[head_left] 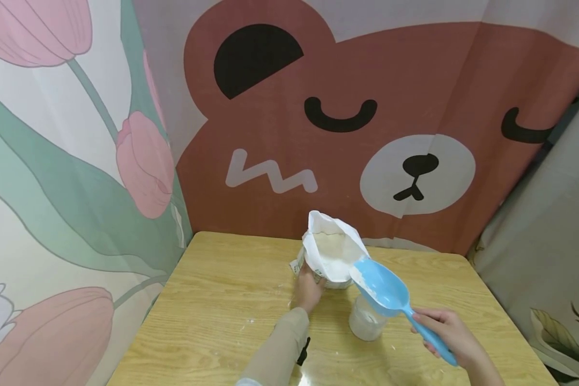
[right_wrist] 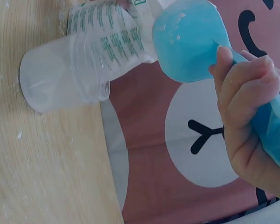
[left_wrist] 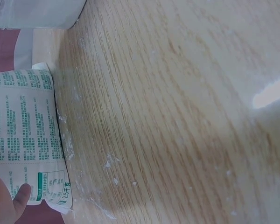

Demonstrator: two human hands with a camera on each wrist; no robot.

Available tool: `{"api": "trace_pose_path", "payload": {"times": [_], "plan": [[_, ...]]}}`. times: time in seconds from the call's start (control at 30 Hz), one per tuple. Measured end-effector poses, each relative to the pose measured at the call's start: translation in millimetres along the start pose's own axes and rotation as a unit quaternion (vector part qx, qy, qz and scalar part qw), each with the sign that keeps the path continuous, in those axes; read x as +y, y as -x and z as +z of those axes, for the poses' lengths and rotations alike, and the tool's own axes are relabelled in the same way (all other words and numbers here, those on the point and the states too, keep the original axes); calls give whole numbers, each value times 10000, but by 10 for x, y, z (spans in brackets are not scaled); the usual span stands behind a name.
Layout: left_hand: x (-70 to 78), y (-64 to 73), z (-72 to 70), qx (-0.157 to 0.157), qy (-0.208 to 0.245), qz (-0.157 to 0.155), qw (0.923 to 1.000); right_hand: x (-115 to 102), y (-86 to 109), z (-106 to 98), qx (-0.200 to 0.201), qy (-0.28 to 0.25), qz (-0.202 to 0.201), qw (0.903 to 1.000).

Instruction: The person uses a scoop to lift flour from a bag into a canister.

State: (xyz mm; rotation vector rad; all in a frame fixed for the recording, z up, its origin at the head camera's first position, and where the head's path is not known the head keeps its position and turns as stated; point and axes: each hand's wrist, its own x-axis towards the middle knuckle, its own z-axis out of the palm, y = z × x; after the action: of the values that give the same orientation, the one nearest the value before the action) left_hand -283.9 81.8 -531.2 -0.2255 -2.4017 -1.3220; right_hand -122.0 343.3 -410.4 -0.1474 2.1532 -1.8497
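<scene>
A white paper flour bag (head_left: 335,279) with green print stands at the back of the table, its top spread wide over pale powder (head_left: 332,247). My left hand (head_left: 310,290) grips its near left side; the left wrist view shows fingers against the printed bag (left_wrist: 25,121). My right hand (head_left: 446,332) holds the handle of a light blue scoop (head_left: 386,287), also seen from beneath as the blue scoop (right_wrist: 191,44). White powder coats the scoop's tip, which overlaps the bag's right rim. Below the scoop, a clear jar (head_left: 366,324) stands upright, cloudy white inside.
The wood-grain table (head_left: 222,300) carries scattered specks of powder near the bag. Right behind its back edge hangs a curtain (head_left: 270,214) with a bear print. A tulip-print curtain (head_left: 77,225) hangs to the left, a grey cloth (head_left: 535,241) to the right.
</scene>
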Motion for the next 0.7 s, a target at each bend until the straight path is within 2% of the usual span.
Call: {"api": "trace_pose_path", "payload": {"times": [0.17, 0.33, 0.5, 0.7], "plan": [[3, -1, 1, -18, -4, -12, 10000, 51, 56, -76, -85, -93, 34, 9999], [-6, 4, 8, 69, 5, 84, 9999, 94, 85, -131, 112, -23, 367, 9993], [-14, 0, 16, 102, 25, 151, 9998, 148, 105, -174, 220, 85, 415, 9989], [-18, 5, 17, 61, 50, 130, 9999, 179, 102, -215, 194, 459, 467, 9977]]}}
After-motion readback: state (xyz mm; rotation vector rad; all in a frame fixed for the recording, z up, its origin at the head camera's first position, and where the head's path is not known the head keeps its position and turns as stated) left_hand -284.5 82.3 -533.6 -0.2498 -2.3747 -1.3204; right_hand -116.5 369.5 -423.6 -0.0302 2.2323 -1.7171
